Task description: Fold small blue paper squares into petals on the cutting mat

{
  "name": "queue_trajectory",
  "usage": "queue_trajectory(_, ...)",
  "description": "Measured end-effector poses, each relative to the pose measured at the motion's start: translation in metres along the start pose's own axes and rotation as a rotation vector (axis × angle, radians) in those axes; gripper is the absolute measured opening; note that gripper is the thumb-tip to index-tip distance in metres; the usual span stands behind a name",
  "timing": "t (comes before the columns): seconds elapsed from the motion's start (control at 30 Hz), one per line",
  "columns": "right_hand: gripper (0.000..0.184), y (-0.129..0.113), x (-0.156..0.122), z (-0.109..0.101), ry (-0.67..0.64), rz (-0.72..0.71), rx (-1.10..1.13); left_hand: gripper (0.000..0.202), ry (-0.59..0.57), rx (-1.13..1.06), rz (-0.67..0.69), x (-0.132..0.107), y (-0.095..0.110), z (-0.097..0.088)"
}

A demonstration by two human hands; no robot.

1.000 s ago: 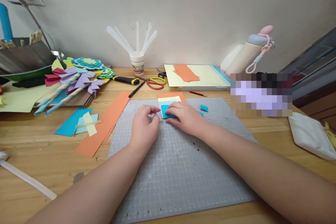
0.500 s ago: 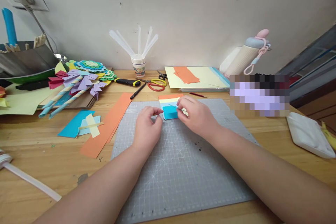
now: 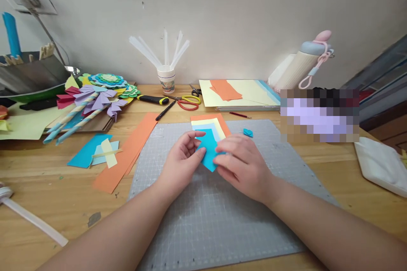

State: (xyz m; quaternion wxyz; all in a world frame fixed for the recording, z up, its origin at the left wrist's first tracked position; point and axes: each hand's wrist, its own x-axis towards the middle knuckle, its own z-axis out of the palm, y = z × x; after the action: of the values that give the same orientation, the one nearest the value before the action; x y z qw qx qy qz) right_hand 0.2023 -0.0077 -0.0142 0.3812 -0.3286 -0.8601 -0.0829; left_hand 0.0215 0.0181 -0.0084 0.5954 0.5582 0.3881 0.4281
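A sheet of blue paper [image 3: 210,149] is held up above the grey cutting mat [image 3: 203,211], one corner pointing down toward me. My left hand [image 3: 184,152] pinches its left edge between thumb and fingers. At the right edge, my right hand [image 3: 241,161] has its fingers bent against the paper; they are slightly blurred. Behind the held sheet lies a stack of orange, yellow and light blue paper squares [image 3: 219,124], partly covered. A small folded blue paper piece [image 3: 248,132] rests on the mat beyond my right hand.
Orange strips [image 3: 127,152] and blue paper scraps [image 3: 89,150] lie left of the mat. Behind it are a black pen [image 3: 165,110], scissors [image 3: 189,101], a yellow-black cutter [image 3: 153,99], a pencil [image 3: 240,115] and a paper cup [image 3: 167,81]. Paper flowers [image 3: 95,97] lie at the left.
The blue sheet has come off the stack and toward me, now turned cornerwise between both hands. The small folded blue piece now shows on the mat to the right.
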Motion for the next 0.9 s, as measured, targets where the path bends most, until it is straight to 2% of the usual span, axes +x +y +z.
queue_trajectory(0.07, 0.023, 0.001, -0.002, 0.001, 0.004, 0.214, 0.105, 0.029, 0.005, -0.039, -0.027, 0.002, 0.000, -0.001)
queue_trajectory(0.13, 0.027, 0.002, -0.004, 0.002, -0.019, 0.363, 0.275, 0.027, 0.003, -0.064, -0.055, 0.004, 0.000, -0.001)
queue_trajectory(0.27, 0.015, 0.000, -0.006, 0.003, -0.058, 0.530, 0.568, 0.023, -0.004, -0.089, -0.093, 0.005, 0.000, -0.001)
queue_trajectory(0.37, 0.004, -0.004, -0.005, 0.003, -0.013, 0.776, 0.722, 0.014, 0.031, -0.098, -0.111, 0.004, 0.000, -0.003)
queue_trajectory(0.5, 0.010, -0.007, -0.005, 0.004, 0.057, 1.066, 0.884, 0.018, 0.008, -0.074, -0.064, 0.002, -0.002, -0.004)
queue_trajectory(0.6, 0.011, -0.011, -0.005, 0.003, 0.054, 1.128, 0.906, 0.025, -0.088, 0.054, -0.033, -0.001, -0.005, -0.002)
queue_trajectory(0.67, 0.010, -0.014, -0.005, 0.002, 0.033, 1.099, 0.945, 0.019, -0.136, 0.134, -0.028, -0.003, -0.006, -0.001)
queue_trajectory(0.73, 0.010, -0.016, -0.004, 0.000, 0.012, 1.058, 1.032, 0.008, -0.134, 0.184, 0.021, -0.003, -0.006, -0.001)
queue_trajectory(0.8, 0.016, -0.016, -0.004, -0.003, 0.051, 1.050, 1.171, 0.009, -0.110, 0.232, 0.076, -0.003, -0.005, -0.003)
queue_trajectory(0.9, 0.025, -0.013, -0.004, -0.005, 0.075, 1.158, 1.378, 0.016, -0.122, 0.324, 0.147, -0.001, -0.004, -0.006)
